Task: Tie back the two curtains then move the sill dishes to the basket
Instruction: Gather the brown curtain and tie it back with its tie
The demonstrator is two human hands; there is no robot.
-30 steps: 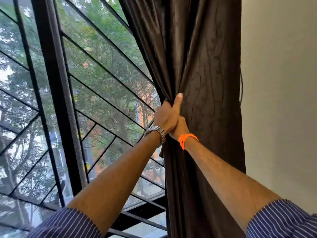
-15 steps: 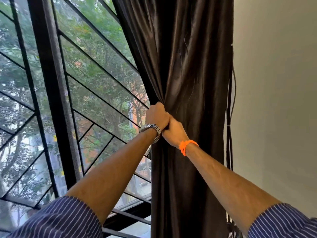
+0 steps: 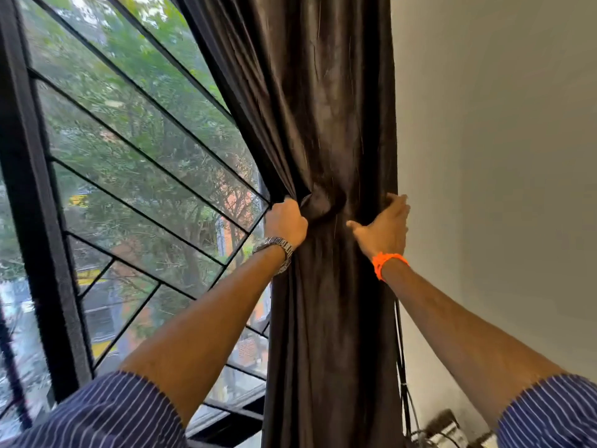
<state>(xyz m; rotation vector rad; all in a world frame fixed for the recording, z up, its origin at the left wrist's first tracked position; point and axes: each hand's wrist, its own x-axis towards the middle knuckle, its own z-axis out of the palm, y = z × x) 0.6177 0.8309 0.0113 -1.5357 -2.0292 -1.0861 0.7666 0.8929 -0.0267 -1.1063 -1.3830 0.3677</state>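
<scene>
curtain (image 3: 326, 124): dark glossy folds | left hand (image 3: 286, 221) fisted | right hand (image 3: 386, 226) splayed

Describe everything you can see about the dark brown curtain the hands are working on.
The dark brown curtain looks like satiny, creased fabric, hanging gathered between the black-barred window and the pale wall. It is pinched into a bunched waist. The left hand clamps its window-side edge; the right hand wraps its wall-side edge, thumb out.

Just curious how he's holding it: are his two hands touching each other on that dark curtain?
Apart. The head view shows the left hand fisted on the curtain, the right hand at its far edge, with bare fabric between them.
</scene>
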